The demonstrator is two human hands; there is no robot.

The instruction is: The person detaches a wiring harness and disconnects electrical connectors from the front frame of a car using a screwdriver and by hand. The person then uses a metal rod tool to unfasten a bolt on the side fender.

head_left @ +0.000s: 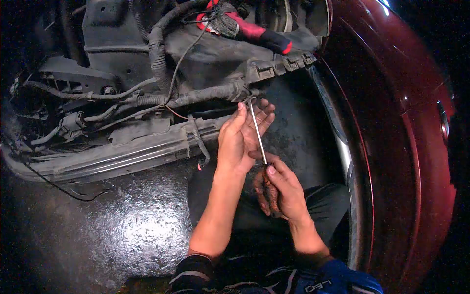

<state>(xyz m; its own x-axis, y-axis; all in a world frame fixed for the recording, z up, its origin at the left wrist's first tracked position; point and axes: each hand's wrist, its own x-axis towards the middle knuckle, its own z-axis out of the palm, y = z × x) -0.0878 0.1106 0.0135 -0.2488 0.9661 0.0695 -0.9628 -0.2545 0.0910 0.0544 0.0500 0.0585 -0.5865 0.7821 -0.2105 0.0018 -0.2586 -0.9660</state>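
My right hand (281,188) is wrapped round the dark, worn handle of a screwdriver (257,131). The metal shaft points up and away, its tip at the end of a taped wiring harness (196,97). Beside the shaft my left hand (241,134) is raised, palm up, thumb and fingers apart around the tip and the harness end. Whether its fingertips hold a small part there is too small to tell.
A red and grey glove (245,28) lies on the car's front structure at the top. The dark red bumper (391,122) curves down the right side. Below the harness runs a long crossbar (122,159). A thin black cable (63,190) hangs at left over the shiny floor (142,225).
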